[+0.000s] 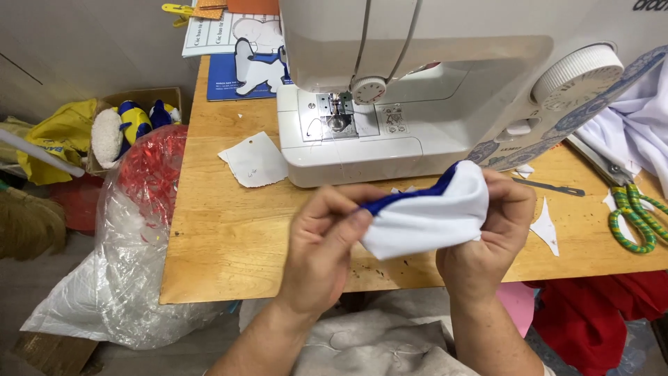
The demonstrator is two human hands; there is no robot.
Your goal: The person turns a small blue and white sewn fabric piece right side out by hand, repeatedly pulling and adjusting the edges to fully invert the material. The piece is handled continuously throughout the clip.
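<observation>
Head view: both hands, left hand (323,240) and right hand (490,233), pinch a white-and-blue fabric piece (428,212) over the table's (223,237) front edge, off the sewing machine (390,97); its blue-edged seam looks stitched.

Around the sewing machine

I see a white sewing machine (445,90) on a wooden table (229,237). Left of the machine lies a paper scrap (254,159); right of it, green-handled scissors (634,209). Behind its left end sits a blue booklet (243,76). Far left, off the table, a clear plastic bag (125,271).

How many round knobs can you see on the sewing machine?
2. A small dial sits on the machine's front, just right of the needle. A big ridged handwheel is at its right end. The top is cut off, so more may be hidden.
</observation>
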